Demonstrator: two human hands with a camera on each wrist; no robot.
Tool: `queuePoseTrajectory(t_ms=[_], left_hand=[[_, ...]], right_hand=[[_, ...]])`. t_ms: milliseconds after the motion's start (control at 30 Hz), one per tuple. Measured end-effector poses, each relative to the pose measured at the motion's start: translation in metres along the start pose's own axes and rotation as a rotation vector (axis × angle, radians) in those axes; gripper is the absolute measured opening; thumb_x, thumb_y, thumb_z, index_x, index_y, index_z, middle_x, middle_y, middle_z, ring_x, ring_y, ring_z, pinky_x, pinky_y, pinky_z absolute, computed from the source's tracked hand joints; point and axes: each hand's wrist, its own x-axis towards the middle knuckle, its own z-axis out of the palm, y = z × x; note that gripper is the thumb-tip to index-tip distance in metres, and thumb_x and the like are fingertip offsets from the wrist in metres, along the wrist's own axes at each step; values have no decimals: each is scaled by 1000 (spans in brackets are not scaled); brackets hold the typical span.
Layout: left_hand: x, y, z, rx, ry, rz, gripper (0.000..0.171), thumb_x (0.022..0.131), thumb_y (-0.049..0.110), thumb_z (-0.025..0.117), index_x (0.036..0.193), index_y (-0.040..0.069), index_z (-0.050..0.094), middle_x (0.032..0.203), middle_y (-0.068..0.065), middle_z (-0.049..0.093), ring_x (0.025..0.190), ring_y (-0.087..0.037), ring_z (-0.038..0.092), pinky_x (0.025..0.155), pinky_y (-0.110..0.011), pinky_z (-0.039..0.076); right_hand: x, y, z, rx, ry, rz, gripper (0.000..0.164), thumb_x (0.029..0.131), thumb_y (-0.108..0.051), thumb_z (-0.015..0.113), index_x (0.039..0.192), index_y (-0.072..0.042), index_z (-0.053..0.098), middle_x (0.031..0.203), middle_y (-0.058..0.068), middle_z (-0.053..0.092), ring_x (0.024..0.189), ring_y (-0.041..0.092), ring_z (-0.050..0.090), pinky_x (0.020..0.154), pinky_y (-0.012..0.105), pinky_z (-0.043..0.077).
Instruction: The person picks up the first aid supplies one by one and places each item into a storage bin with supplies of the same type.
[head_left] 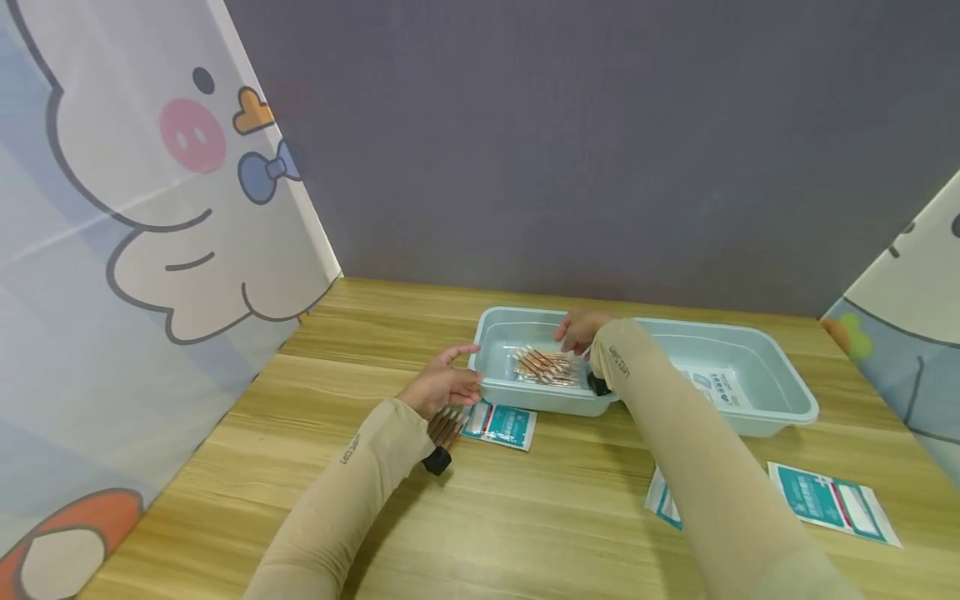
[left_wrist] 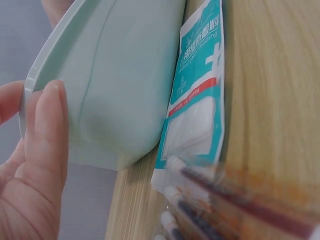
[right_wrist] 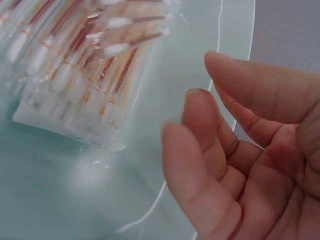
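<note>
My left hand (head_left: 442, 383) pinches the left end of a pale green plastic tray (head_left: 543, 402), thumb and fingers on either side of its rim (left_wrist: 31, 75). Inside this tray lies a clear pack of cotton swabs (head_left: 546, 367) with brown sticks. My right hand (head_left: 583, 331) hovers over the tray's right part, beside the pack. In the right wrist view its fingers (right_wrist: 182, 165) are loosely bent and hold nothing. More brown swabs in clear wrap (head_left: 447, 423) lie by my left wrist, partly hidden. A teal and white dressing packet (head_left: 504, 426) lies before the tray.
To the right stands a second pale green tray (head_left: 772, 396) with a white printed packet (head_left: 723, 388) inside. Two more dressing packets (head_left: 834, 502) lie on the wooden table (head_left: 570, 517), one partly under my right forearm. A grey wall (head_left: 600, 150) rises behind.
</note>
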Motion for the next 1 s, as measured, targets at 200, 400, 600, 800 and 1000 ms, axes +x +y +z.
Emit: queuePoseTrajectory(t_ms=[200,400,600,800,1000], left_hand=[[1,-2,1,-2,-8,1,64,91,-6,55,148,8,30,68,-7,60,53,-14,63,53,-23,55],[2,-3,-1,2,-1,-10,63,91,-6,55,148,9,31,69,-8,60,53,-14,62,52,-22,55],[2,-4,-2,-3,-6,-8,63,92,-6,54,148,9,30,69,-7,59,52,-13,61,51,-21,54],[2,-5,-1,-5,-13,-9,63,92,-5,54,148,8,30,69,-7,59,51,-12,61,52,-22,55],[1,-3,-1,-2,-4,-11,63,92,-4,54,148,8,29,69,-7,58,51,-12,61,51,-22,55]], right_hand=[[-4,-2,3,-82,7,-43,29,93,-3,57,120,4,52,89,7,51,70,16,47,72,36,51],[-12,-15,11,-203,-11,-119,31,92,-10,62,120,0,57,99,9,55,82,22,53,76,42,54],[-20,-23,20,-243,-12,-192,25,89,-8,65,112,-1,61,90,8,57,76,22,56,66,38,55],[-25,-16,38,-148,-58,-377,22,87,-2,63,109,1,62,78,5,59,64,17,54,57,34,53],[-37,-7,66,-98,-31,-618,16,85,-1,69,101,1,66,76,1,58,70,13,52,64,26,48]])
